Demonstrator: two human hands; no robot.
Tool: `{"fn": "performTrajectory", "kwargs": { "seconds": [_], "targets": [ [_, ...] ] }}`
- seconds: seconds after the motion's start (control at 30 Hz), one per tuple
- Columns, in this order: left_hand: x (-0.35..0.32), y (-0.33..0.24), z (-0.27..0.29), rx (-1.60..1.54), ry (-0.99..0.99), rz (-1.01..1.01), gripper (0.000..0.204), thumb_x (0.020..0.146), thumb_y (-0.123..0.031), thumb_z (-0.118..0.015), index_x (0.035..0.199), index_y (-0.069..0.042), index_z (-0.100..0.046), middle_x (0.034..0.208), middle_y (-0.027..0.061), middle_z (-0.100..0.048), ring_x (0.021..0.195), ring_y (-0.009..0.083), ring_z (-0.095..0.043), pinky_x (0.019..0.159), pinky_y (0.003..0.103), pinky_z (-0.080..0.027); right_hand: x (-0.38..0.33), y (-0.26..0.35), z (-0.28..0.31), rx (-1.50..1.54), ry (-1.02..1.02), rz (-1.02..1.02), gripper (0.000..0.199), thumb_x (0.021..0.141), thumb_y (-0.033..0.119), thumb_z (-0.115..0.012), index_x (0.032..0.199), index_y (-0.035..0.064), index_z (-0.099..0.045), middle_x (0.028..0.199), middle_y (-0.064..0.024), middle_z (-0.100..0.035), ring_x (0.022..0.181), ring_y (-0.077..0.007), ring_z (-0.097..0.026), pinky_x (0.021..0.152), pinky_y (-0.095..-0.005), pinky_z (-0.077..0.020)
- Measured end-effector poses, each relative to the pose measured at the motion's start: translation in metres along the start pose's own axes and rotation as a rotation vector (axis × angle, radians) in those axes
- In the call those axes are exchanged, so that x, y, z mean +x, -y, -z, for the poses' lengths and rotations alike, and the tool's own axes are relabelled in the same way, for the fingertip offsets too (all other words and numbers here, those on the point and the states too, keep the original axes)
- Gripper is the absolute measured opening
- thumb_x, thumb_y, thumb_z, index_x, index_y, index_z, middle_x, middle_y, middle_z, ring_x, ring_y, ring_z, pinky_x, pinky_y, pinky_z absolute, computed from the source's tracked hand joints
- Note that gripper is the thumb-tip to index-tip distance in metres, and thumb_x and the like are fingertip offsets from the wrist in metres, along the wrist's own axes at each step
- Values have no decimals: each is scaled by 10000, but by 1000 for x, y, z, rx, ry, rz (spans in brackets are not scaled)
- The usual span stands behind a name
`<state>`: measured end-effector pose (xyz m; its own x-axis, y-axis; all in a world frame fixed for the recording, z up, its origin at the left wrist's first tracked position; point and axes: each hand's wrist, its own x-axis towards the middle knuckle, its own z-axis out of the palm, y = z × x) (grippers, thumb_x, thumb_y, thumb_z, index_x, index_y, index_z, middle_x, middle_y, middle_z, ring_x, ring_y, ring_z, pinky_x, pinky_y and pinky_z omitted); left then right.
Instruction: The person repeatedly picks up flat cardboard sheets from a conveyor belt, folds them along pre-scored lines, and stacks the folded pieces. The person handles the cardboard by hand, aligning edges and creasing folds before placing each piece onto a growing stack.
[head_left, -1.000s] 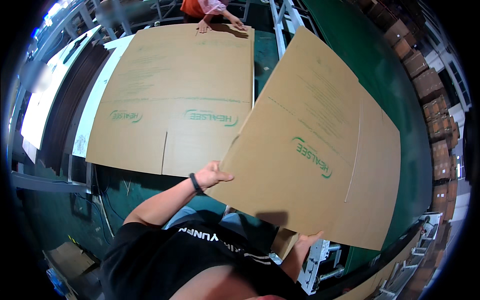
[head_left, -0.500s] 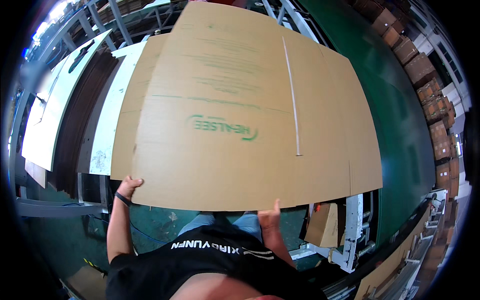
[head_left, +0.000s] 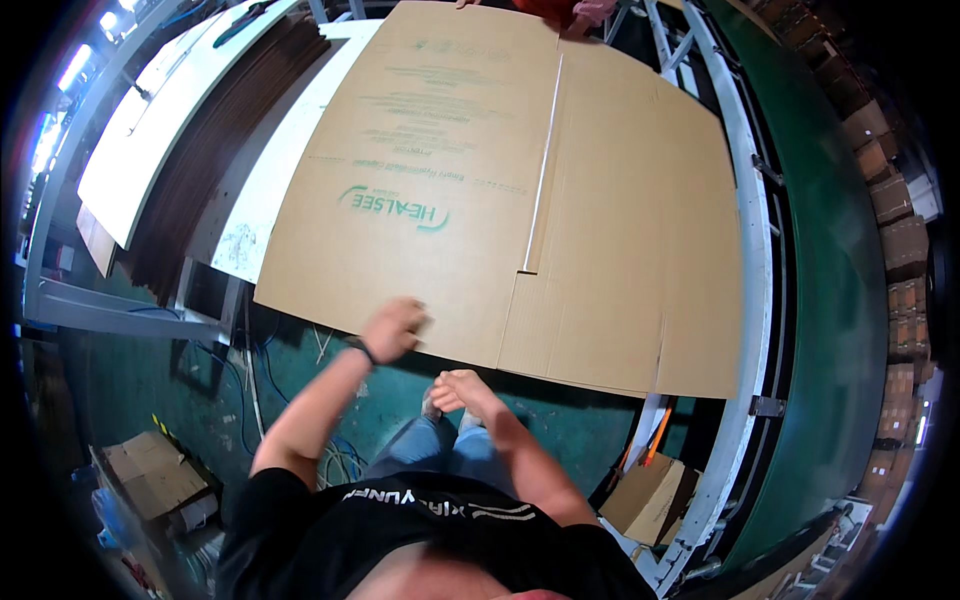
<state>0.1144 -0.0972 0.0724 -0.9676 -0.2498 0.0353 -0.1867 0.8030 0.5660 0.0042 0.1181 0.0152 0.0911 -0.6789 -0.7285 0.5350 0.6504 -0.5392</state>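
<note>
A large brown cardboard sheet [head_left: 430, 270], with green print and a long slot, lies flat on the frame in front of me. My left hand [head_left: 395, 328] is over its near edge, a dark band at the wrist. Motion smears the fingers, so their grip and any contact with the board are unclear. Just short of that edge, my right hand [head_left: 460, 390] hangs apart from the sheet. Its fingers are curled together and nothing shows in them. At the far edge, another person's hand [head_left: 580, 17] is near the board.
Dark brown stacked sheets [head_left: 215, 150] stand at left beside a white panel [head_left: 165, 110]. A green belt [head_left: 835, 330] runs along the right past a metal frame rail [head_left: 765, 290]. Cardboard boxes sit on the floor at lower left [head_left: 155, 475] and lower right [head_left: 648, 500].
Both hands have let go of the sheet's near edge and come closer together. The sheet now lies lower and flatter, aligned over the frame. Another person's hands show at its far edge.
</note>
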Motion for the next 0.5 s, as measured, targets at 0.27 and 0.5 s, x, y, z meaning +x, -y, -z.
{"fn": "performTrajectory", "kwargs": {
  "seconds": [0.27,0.5],
  "targets": [
    [63,-84,-99,104,119,-422,292,710,-188,-657,973,-65,-637,1251,130,-528,1259,315,-434,1076,472,-335,-45,55,127,-530,-1288,745,340,922,164,-509,1226,19,-554,1171,-160,-607,1068,-237,-585,925,-398,-447],
    [73,-53,-151,-56,-215,-668,86,599,-158,-597,580,-74,-590,715,103,-593,756,286,-554,764,392,-459,2,44,121,-1302,-1629,282,495,911,222,-512,1390,134,-426,1483,-144,-347,1321,-343,-366,1058,-555,-267]
  ]
}}
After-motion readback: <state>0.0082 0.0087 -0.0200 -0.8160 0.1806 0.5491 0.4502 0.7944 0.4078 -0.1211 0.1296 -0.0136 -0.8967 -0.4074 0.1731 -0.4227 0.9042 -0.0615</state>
